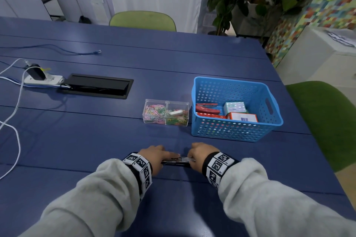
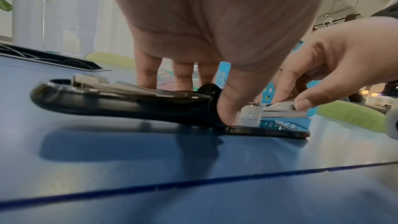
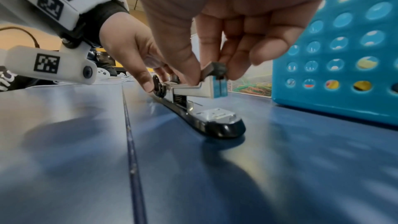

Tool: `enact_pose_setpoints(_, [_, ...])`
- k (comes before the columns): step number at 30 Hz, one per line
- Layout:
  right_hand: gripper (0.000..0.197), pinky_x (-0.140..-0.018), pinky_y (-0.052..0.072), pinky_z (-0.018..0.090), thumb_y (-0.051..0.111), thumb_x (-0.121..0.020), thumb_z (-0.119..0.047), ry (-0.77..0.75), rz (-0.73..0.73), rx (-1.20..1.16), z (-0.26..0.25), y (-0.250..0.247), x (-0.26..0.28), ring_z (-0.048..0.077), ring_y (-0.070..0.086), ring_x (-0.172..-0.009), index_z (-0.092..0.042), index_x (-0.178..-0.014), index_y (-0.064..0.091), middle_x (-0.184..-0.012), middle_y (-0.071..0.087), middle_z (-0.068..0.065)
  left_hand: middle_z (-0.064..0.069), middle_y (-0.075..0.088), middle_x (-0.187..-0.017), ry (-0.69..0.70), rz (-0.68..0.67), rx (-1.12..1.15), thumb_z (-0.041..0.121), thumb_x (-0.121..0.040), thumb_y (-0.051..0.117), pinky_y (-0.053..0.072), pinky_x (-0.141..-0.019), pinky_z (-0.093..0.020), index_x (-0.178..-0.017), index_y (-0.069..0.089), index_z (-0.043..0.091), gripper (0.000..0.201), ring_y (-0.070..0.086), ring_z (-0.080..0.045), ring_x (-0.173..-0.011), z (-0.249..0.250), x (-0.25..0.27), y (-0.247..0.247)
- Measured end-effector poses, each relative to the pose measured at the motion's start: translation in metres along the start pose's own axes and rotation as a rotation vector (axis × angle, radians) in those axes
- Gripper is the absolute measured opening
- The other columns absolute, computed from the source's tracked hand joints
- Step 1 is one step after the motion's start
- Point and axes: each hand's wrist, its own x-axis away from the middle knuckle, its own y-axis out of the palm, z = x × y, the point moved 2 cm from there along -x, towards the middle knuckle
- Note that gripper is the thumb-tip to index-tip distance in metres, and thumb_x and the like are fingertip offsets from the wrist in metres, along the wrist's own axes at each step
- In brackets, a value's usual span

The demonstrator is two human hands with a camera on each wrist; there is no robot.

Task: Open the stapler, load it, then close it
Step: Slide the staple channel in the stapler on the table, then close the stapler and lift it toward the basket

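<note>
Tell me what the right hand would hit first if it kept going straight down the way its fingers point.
The right hand pinches a staple strip just above the stapler's open magazine; straight down it would probably meet that magazine first, then the base.

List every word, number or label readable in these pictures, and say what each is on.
No text reads clearly.
Boxes in the blue basket: print and barcode, too small to read.
Wrist bands: square black-and-white marker patterns, no words.
Stapler: no legible marking.
</note>
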Motion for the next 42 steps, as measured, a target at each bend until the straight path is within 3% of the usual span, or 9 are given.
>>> enact_pose_setpoints(6, [0.03,-0.091,0.047,0.039,0.058,-0.086,-0.03,0.034,-0.056,-0.04,0.006,0.003,-0.002,0.03,0.054,-0.109,-0.013,-0.11,0.064,-0.117,0.054,0.01,-0.003,0.04,-0.135,-0.078,0.105,0.136,0.015,-0.082,0.06,0.041,-0.103,-0.035,-0.138,0.033,0.034,0.066,0.045,-0.025,-0.124,-0.015,0.003,-0.001])
enact_pose_setpoints(10, [0.029,-0.092,0.047,0.037,0.058,-0.086,-0.033,0.075,-0.058,-0.117,0.017,0.004,0.004,0.028,0.055,-0.108,-0.017,-0.11,0.062,-0.118,0.055,0.008,-0.002,0.041,-0.135,-0.188,0.173,0.122,0.02,-0.074,0.069,0.044,-0.1,-0.034,-0.119,0.052,0.022,0.048,0.047,-0.023,-0.12,-0.041,0.013,-0.001])
enact_pose_setpoints(16, [0.025,-0.091,0.046,0.032,0.062,-0.082,-0.036,0.183,0.006,-0.333,0.037,0.009,0.012,0.023,0.056,-0.102,-0.025,-0.105,0.061,-0.109,0.058,0.004,0.005,0.051,-0.103,-0.24,0.159,0.113,0.033,-0.076,0.069,0.042,-0.083,-0.028,-0.091,0.049,0.031,0.025,0.054,-0.019,-0.102,-0.051,0.025,-0.007])
enact_pose_setpoints(19, [0.018,-0.081,0.045,0.027,0.062,-0.083,-0.034,0.211,0.068,-0.429,0.043,0.011,0.015,0.018,0.055,-0.087,-0.026,-0.099,0.06,-0.091,0.058,-0.002,0.007,0.054,-0.091,-0.207,0.211,0.157,0.032,-0.074,0.071,0.041,-0.076,-0.026,-0.086,0.05,0.033,0.024,0.054,-0.016,-0.088,-0.039,0.029,-0.024])
enact_pose_setpoints(23, [0.013,-0.072,0.043,0.023,0.064,-0.083,-0.032,0.216,0.102,-0.523,0.045,0.01,0.018,0.016,0.053,-0.073,-0.031,-0.082,0.051,-0.082,0.057,-0.005,0.005,0.061,-0.095,-0.121,0.274,0.19,0.03,-0.07,0.074,0.046,-0.081,-0.029,-0.096,0.062,0.027,0.03,0.059,-0.019,-0.094,-0.014,0.028,-0.05])
enact_pose_setpoints(30, [0.015,-0.077,0.044,0.023,0.068,-0.081,-0.029,0.246,0.16,-0.644,0.043,0.01,0.021,0.014,0.052,-0.077,-0.032,-0.083,0.053,-0.081,0.058,-0.009,-0.001,0.059,-0.119,0.01,0.258,0.18,0.034,-0.073,0.073,0.045,-0.094,-0.033,-0.114,0.057,0.024,0.045,0.056,-0.022,-0.109,0.038,0.002,-0.051])
enact_pose_setpoints(35, [0.031,-0.096,0.051,0.04,0.078,-0.065,-0.032,0.237,0.133,-0.793,0.045,0.015,0.02,0.017,0.06,-0.09,-0.044,-0.078,0.052,-0.11,0.067,0.001,-0.004,0.058,-0.127,0.059,0.224,0.178,0.034,-0.078,0.069,0.045,-0.1,-0.036,-0.122,0.053,0.024,0.048,0.054,-0.023,-0.115,0.056,-0.01,-0.039])
enact_pose_setpoints(37, [0.034,-0.101,0.048,0.041,0.081,-0.064,-0.03,0.22,0.142,-0.888,0.047,0.017,0.018,0.017,0.062,-0.095,-0.04,-0.08,0.053,-0.109,0.065,0.002,-0.004,0.058,-0.127,0.06,0.226,0.145,0.035,-0.079,0.067,0.045,-0.099,-0.036,-0.124,0.052,0.026,0.048,0.054,-0.024,-0.116,0.058,-0.013,-0.038])
enact_pose_setpoints(42, [0.013,-0.074,0.053,0.033,0.062,-0.083,-0.041,0.239,0.166,-1.012,0.04,0.008,0.014,0.015,0.059,-0.068,-0.03,-0.081,0.055,-0.079,0.062,-0.003,-0.003,0.059,-0.123,0.084,0.223,0.071,0.039,-0.08,0.063,0.045,-0.095,-0.037,-0.125,0.049,0.032,0.047,0.054,-0.024,-0.115,0.059,-0.019,-0.031])
